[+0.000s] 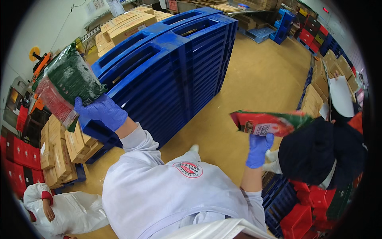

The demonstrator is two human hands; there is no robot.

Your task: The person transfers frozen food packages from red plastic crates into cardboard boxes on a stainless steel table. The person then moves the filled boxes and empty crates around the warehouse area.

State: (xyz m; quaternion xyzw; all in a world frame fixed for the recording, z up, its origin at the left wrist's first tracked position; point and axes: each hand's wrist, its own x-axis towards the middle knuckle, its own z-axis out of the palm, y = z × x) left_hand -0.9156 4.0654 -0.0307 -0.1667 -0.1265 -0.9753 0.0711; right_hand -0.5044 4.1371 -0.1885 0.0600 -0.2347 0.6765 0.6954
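In a blue glove, my left hand (103, 111) grips the lower edge of a green and red plastic food bag (71, 77). White frost-like patches mark that bag's green face. My right hand (259, 149), gloved the same way, holds a second red and green printed food bag (270, 122) from below, out to the right. The two bags are well apart. Blue plastic pallets (173, 68) stand on edge in front of me, just beyond my left hand.
Cardboard boxes (131, 25) lie behind the pallets, and more stacked boxes (58, 149) stand at left. A person in dark clothing (313, 152) is close at right; another in white (65, 206) is at lower left. Red crates (297, 221) sit at lower right.
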